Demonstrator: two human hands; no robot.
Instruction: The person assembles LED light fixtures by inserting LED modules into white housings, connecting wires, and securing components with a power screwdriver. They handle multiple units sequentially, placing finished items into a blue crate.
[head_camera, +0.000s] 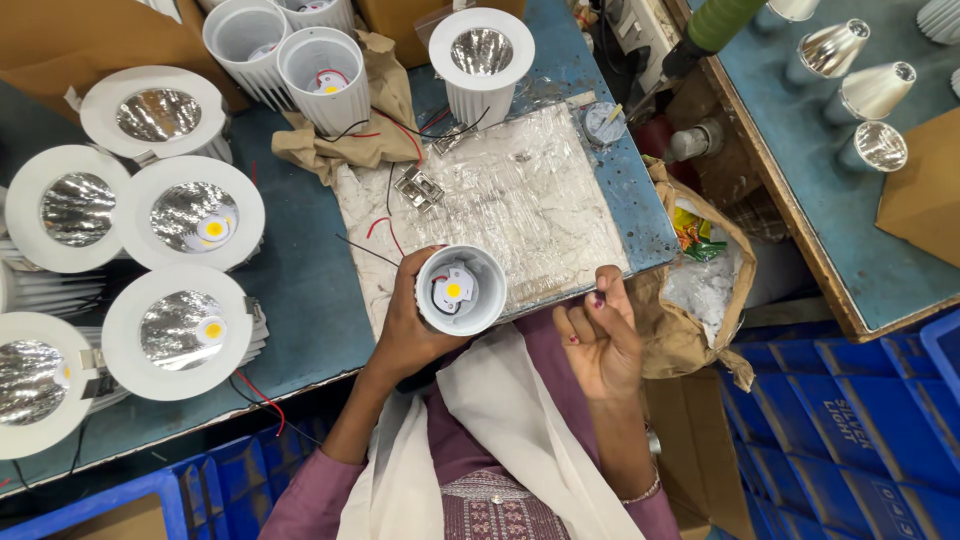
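Fingers of the left hand (405, 335) are wrapping around a white lamp housing (461, 290), holding it over the near edge of the work board (520, 200). The right hand (600, 340) is hovering beside it, fingers loosely curled and holding nothing I can see. With only one hand gripping, the housing is risking a slip, and its thin wires (437, 295) could be pulled loose.

Lamp housing (461, 289) – matt white plastic; work pad (520, 200) – crinkled glossy film; reflectors (190, 215) shiny foil-like.

A white, ribbed, cup-shaped downlight housing (460, 290), open end up, shows a yellow LED chip on a white plate with red and black wires inside; it sits above the worktop's near edge.
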